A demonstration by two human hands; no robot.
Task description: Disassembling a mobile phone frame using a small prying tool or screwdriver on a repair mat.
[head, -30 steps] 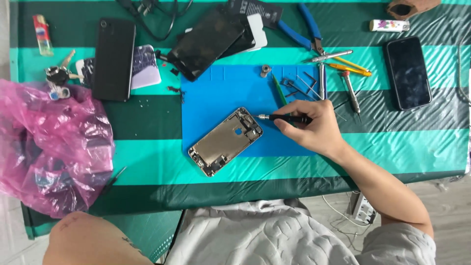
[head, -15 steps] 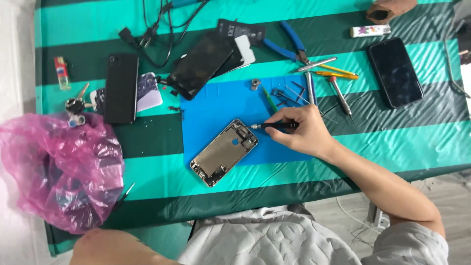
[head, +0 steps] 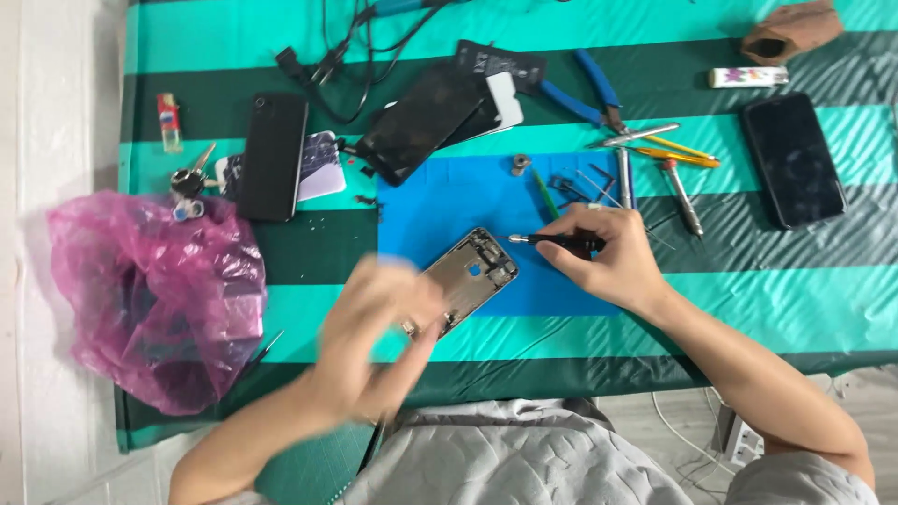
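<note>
An opened phone housing (head: 472, 268) lies tilted on a blue work mat (head: 449, 201). My right hand (head: 608, 257) grips a small black screwdriver (head: 552, 241), its tip at the housing's upper right corner. My left hand (head: 374, 327) is blurred with motion, fingers apart, over the housing's lower left end; I cannot tell whether it touches it. The hand hides that end of the housing.
A pink plastic bag (head: 154, 299) sits at the left. Behind the mat lie a black phone (head: 273, 154), a detached dark screen (head: 421, 122), blue pliers (head: 585, 93), several screwdrivers (head: 678, 192) and tweezers. Another black phone (head: 793, 159) lies right. Cables (head: 346, 47) trail at the back.
My left hand has come up from below into view and reached the housing's lower left end. The right hand with the screwdriver has stayed at the housing. The camera has drifted.
</note>
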